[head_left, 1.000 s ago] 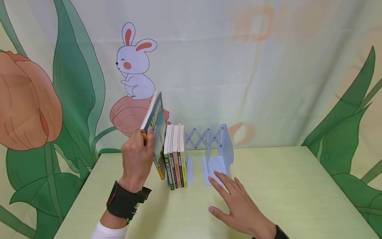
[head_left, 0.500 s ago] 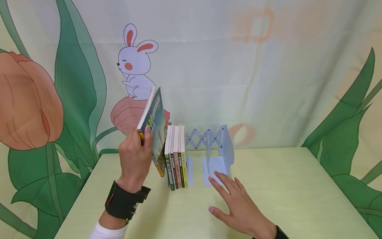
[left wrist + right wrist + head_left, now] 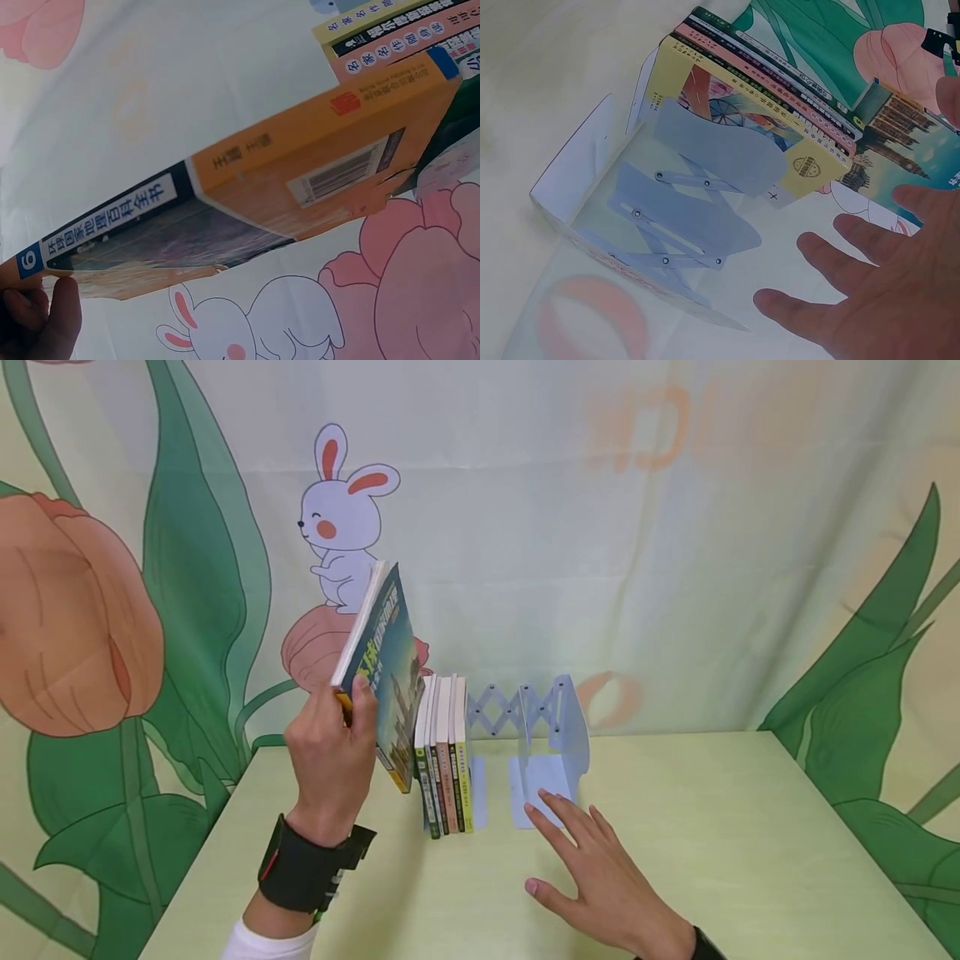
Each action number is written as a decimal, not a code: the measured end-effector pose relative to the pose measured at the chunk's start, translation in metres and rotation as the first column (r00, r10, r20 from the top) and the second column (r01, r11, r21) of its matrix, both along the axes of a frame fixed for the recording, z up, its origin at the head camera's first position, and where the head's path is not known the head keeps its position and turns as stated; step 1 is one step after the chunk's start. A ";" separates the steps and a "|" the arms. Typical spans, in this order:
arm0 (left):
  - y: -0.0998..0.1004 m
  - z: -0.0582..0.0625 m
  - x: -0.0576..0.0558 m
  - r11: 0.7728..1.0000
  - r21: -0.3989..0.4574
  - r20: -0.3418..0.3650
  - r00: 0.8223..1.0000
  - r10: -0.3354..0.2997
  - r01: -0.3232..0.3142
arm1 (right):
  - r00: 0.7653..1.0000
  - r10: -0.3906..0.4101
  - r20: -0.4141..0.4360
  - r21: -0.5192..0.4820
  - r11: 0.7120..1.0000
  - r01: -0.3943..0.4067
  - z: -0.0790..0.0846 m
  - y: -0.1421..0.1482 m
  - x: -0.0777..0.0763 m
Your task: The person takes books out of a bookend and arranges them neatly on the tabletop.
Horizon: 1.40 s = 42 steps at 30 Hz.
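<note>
Pale fabric printed with big tulips, green leaves and a white rabbit [image 3: 341, 514] hangs behind a light green-yellow table [image 3: 750, 860]. On the table stands a light blue bookend rack [image 3: 574, 727], with a crisscross lattice along its rear and upright plates on flat bases. Several thin books [image 3: 442, 760] stand side by side at the rack's left end, spines toward the person, with a yellow one at the right of the row. Just beside that row's left side, the person's left hand [image 3: 330, 752] grips a larger book [image 3: 390, 677], thumb on its teal front cover and curled fingers behind. That book is tilted; its spine carries a blue patch with a white 6, and the left wrist view shows an orange area with a barcode. Whether it touches the row cannot be told. A black strap [image 3: 303, 868] circles the left wrist above a white sleeve [image 3: 270, 942]. The right hand [image 3: 600, 877] holds nothing, its fingers spread and its fingertips near the rack's right base; whether they touch it is unclear.
</note>
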<state>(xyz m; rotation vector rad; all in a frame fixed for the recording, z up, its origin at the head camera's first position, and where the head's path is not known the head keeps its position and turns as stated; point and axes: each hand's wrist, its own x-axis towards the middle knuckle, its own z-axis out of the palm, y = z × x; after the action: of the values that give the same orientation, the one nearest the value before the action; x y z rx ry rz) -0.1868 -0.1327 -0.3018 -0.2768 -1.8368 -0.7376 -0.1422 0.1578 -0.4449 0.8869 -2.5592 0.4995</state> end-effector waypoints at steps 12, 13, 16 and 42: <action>0.000 0.003 0.001 1.000 -0.001 -0.054 0.999 -0.001 0.001 | 1.000 -0.004 -0.001 0.005 1.000 0.004 0.002 0.001 0.000; 0.000 0.003 0.001 1.000 0.003 -0.059 0.998 -0.003 0.003 | 1.000 -0.005 -0.002 0.006 1.000 0.005 0.003 0.001 0.000; 0.000 0.004 0.002 1.000 0.013 -0.071 0.998 -0.002 0.003 | 1.000 -0.007 -0.005 0.004 1.000 0.007 0.004 0.001 0.001; 0.015 0.008 0.024 1.000 0.016 -0.175 0.985 -0.011 0.014 | 0.998 -0.020 -0.057 -0.050 0.999 0.017 0.017 0.006 0.000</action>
<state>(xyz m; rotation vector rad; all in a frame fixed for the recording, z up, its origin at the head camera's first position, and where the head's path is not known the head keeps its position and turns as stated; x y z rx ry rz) -0.1632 -0.1180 -0.2942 -0.3318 -1.6637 -0.7142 -0.1419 0.1637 -0.4276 0.8476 -2.4896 0.5224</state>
